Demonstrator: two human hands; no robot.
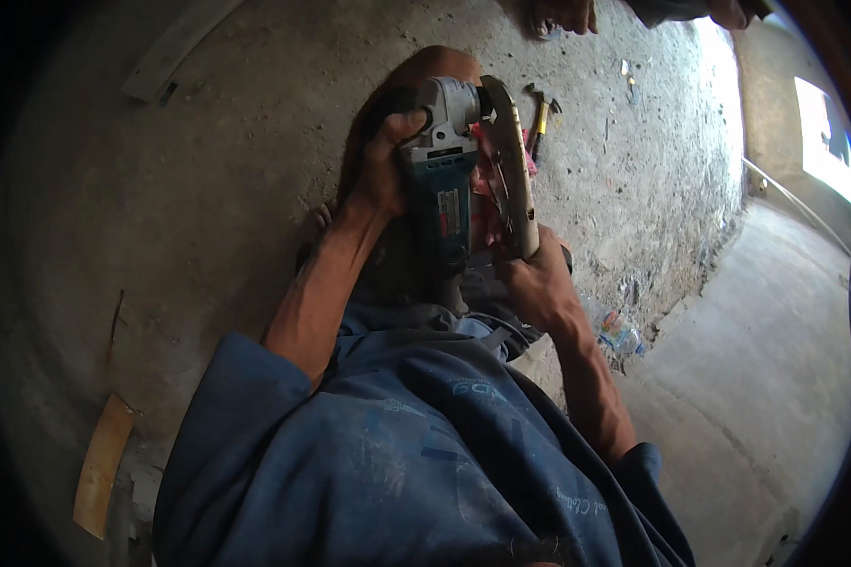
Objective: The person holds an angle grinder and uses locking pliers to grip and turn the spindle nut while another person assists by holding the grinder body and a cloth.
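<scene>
An angle grinder (442, 203) with a teal body and grey metal head lies upright over my lap. My left hand (390, 161) is closed round the side of its head, thumb near the top. On the grinder's right side is a worn, cream-coloured disc guard (512, 161), seen nearly edge-on. My right hand (537, 279) grips the guard's lower end, with its fingers partly hidden beneath. Crumpled red material (485, 175) shows between body and guard; what it belongs to is unclear.
A hammer (541, 121) with a yellow-and-black handle lies on the rough concrete floor beyond the guard. A clear plastic bottle (618, 331) lies beside my right forearm. Wood pieces (104, 465) are at left. Another person's limbs (565, 13) show at the top edge.
</scene>
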